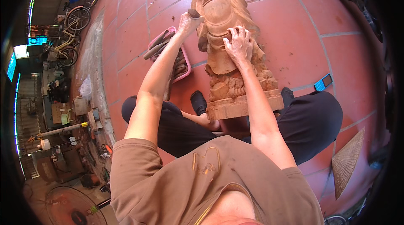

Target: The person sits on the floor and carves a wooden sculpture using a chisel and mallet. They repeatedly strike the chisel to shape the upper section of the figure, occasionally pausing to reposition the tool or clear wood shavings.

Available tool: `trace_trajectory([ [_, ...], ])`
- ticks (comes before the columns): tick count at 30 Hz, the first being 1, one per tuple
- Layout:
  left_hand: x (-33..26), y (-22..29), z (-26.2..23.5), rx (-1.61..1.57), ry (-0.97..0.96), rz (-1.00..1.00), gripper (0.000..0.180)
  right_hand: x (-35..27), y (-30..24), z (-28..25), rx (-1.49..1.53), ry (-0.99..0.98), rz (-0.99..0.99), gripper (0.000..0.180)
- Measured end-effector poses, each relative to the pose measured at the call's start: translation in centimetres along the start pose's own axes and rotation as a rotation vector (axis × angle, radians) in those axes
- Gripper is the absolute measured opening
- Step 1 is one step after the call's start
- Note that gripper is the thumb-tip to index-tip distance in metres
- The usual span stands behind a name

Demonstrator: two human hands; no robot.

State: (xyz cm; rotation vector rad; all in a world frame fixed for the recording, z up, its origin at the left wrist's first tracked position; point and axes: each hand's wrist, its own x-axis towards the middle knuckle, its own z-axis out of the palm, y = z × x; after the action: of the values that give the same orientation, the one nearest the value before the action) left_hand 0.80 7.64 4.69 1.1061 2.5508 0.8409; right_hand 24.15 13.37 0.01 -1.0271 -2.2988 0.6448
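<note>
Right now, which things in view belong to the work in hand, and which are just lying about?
In use:
wooden statue, under both hands
left hand, gripping a dark-handled tool
right hand, pressed on the carving

Lying about:
pink tray of tools
phone
conical hat
bicycles
fan

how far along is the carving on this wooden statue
Well along, by the look of it: the wooden statue already has shaped folds, a carved lower section and a squared base. In hand now: the left hand grips a dark tool at the figure's side, while the right hand presses on its middle. The wood is bare and pale, so detailing and finishing seemingly remain. More tools sit in the pink tray.
</note>
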Motion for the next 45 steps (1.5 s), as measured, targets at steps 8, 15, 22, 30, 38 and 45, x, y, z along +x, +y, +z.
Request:
trace_trajectory([
  [8, -4.6, -3.2, 3.6, -0.01, 0.315, 0.429, 0.022, -0.2, -0.5, -0.1, 0.003, -0.016, -0.019, 0.041],
  [15, -6.9, -1.8, 2.8, 0.054, 0.171, 0.243, 0.021, 0.0, -0.1, 0.0, -0.004, -0.012, 0.001, 0.04],
  [22, -5.4, -1.6, 2.5, -0.107, 0.272, 0.253, 0.022, -0.1, 0.0, 0.1, -0.01, -0.01, -0.007, 0.04],
  [30, -8.2, -2.5, 3.0, 0.037, 0.231, 0.177, 0.015, -0.1, 0.0, -0.1, -0.005, -0.035, 0.012, 0.041],
  [38, -7.5, -1.8, 3.5, 0.064, 0.395, 0.452, 0.022, -0.1, -0.2, -0.1, 0.005, -0.037, -0.002, 0.041],
  [45, -9.5, -2.0, 4.2, -0.148, 0.229, 0.124, 0.022, -0.1, 0.0, 0.0, 0.008, -0.027, 0.0, 0.041],
])
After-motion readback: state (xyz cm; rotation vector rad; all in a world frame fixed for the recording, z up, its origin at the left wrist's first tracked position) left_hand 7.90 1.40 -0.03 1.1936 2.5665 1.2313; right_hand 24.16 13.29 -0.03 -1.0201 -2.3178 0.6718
